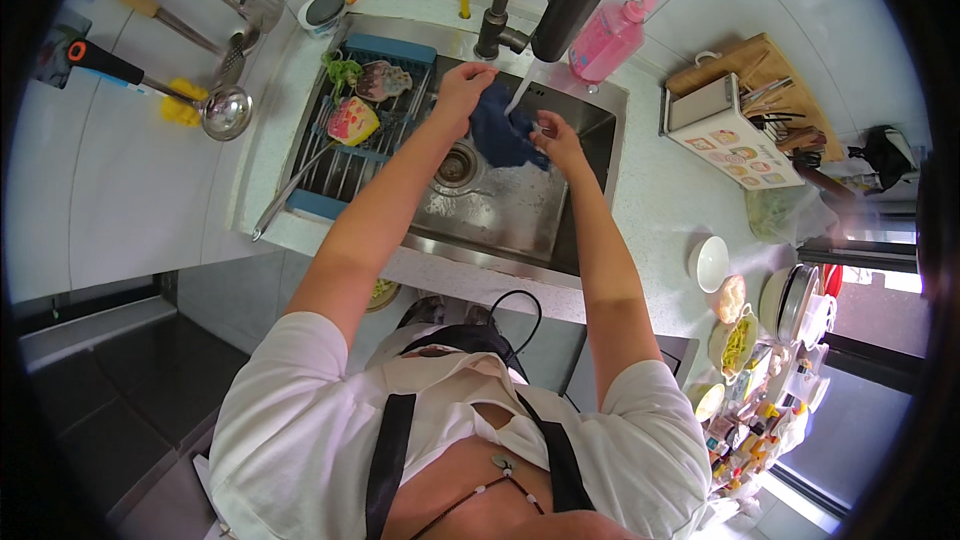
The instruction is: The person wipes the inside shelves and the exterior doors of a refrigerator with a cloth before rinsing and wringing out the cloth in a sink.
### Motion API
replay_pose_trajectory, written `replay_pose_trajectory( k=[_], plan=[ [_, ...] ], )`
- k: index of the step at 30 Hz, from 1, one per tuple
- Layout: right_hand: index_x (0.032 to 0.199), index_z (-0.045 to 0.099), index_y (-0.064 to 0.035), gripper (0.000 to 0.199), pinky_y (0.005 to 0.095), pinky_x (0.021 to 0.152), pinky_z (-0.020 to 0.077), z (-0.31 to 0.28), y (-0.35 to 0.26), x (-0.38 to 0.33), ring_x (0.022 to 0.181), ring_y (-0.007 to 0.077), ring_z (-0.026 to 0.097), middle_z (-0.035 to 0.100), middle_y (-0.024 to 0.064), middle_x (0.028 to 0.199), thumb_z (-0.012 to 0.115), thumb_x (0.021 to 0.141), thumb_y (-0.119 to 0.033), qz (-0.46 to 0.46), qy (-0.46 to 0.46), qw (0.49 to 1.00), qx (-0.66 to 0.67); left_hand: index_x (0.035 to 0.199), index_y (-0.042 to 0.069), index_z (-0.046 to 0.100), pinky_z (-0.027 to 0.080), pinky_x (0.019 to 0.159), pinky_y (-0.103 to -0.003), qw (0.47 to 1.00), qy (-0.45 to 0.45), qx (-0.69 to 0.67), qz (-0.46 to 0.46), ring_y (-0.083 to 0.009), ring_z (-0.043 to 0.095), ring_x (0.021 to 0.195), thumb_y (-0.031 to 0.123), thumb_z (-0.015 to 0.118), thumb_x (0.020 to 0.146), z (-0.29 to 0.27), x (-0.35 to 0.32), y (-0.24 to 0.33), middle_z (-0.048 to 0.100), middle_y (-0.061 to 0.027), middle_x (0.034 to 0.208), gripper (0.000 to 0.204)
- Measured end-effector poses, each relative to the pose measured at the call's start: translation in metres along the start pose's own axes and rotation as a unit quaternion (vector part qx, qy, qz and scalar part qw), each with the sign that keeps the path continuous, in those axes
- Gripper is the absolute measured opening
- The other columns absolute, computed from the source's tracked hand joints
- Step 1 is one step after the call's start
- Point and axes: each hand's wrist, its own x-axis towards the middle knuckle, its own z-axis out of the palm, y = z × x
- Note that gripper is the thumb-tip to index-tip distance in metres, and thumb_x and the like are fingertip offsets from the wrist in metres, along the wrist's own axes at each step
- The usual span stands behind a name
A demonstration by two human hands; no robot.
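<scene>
Dark blue cloth hangs over steel sink, under faucet stream. Left hand grips its top edge, right hand pinches its right side (both clenched on it). White counter, tiled walls, dish rack left.

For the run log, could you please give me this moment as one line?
left hand: holds dark blue cloth | right hand: grips cloth | where: over steel sink, under running faucet | nearby: pink soap bottle
</scene>
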Motion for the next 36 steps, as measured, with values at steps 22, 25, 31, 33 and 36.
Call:
replay_pose_trajectory(
  k=[22,25,31,33,36],
  plan=[
    [0.102,0.054,-0.0051,0.042,0.0358,0.077,0.045,0.034,-0.067,-0.012,0.089,0.0327,0.057,0.058,0.0178,0.097,0.066,0.062,-0.006,-0.155,0.092,0.954,-0.239,0.102,0.004,0.061,0.045,0.075,-0.032,0.915,-0.001,0.374,0.155,-0.0222,0.058,0.09,0.024,0.061,0.079,-0.066,0.042,-0.047,0.062,-0.0094,0.099,0.03],
    [0.103,0.053,-0.0052,0.041,0.0335,0.077,0.0451,0.031,-0.068,-0.008,0.089,0.0316,0.057,0.057,0.0163,0.097,0.063,0.064,-0.004,-0.19,0.123,0.948,-0.224,0.11,0.008,0.058,0.045,0.078,-0.033,0.972,-0.008,0.235,-0.006,-0.0238,0.058,0.094,0.031,0.059,0.081,-0.056,0.026,-0.06,0.061,-0.0098,0.105,0.037],
    [0.113,0.049,-0.0047,0.045,0.0324,0.077,0.0454,0.033,-0.093,-0.015,0.093,0.0237,0.055,0.055,0.0088,0.102,0.051,0.069,0.003,-0.051,0.076,0.982,0.166,0.122,0.014,0.049,0.032,0.095,-0.04,0.975,0.073,0.08,-0.195,-0.0238,0.045,0.115,0.051,0.053,0.082,-0.026,-0.007,-0.062,0.051,-0.0081,0.123,0.055],
    [0.115,0.047,-0.0039,0.044,0.0338,0.077,0.0457,0.034,-0.109,-0.023,0.093,0.0219,0.055,0.055,0.0079,0.103,0.047,0.071,0.003,-0.024,0.038,0.935,0.352,0.121,0.015,0.05,0.029,0.097,-0.046,0.963,-0.042,-0.146,-0.222,-0.0241,0.043,0.117,0.056,0.049,0.082,-0.034,-0.008,-0.075,0.05,-0.0068,0.125,0.057],
    [0.119,0.044,-0.004,0.045,0.0344,0.076,0.047,0.031,-0.12,-0.026,0.089,0.0202,0.056,0.054,0.0087,0.104,0.045,0.074,0.002,0.027,-0.009,0.848,0.529,0.119,0.017,0.052,0.037,0.092,-0.05,0.913,-0.097,-0.314,-0.241,-0.0252,0.049,0.111,0.058,0.045,0.083,-0.032,-0.017,-0.07,0.051,-0.0067,0.123,0.055]
  ],
)
